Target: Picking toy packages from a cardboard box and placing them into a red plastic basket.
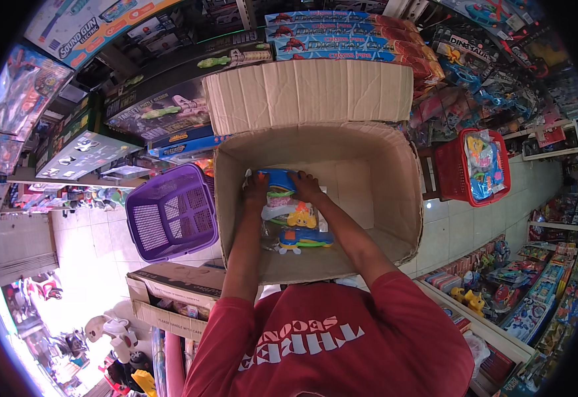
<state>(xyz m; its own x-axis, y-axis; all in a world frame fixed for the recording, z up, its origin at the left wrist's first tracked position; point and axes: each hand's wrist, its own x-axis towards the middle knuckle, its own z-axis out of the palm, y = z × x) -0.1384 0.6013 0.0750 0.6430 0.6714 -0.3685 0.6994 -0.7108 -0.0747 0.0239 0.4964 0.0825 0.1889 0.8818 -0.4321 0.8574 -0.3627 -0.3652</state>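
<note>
Both of my arms reach into a tall open cardboard box (393, 198). Inside, along the left part of its floor, several plastic toys in clear bags form a row. My left hand (255, 191) grips the left end of a bagged blue toy (280, 179) near the box's back left corner. The other end of it is in my right hand (308, 187). Just below lie a bagged yellow and orange toy (302, 217) and a blue toy with yellow and green edging (306, 238). My fingertips are partly hidden.
A purple plastic basket (172, 213) stands left of the box; a red basket (448, 173) holding bagged toys is to the right. One box flap (309, 94) rises toward stacked boxed toys (338, 37). Behind on the left sits another carton (170, 293). Toy shelves (497, 293) line the right.
</note>
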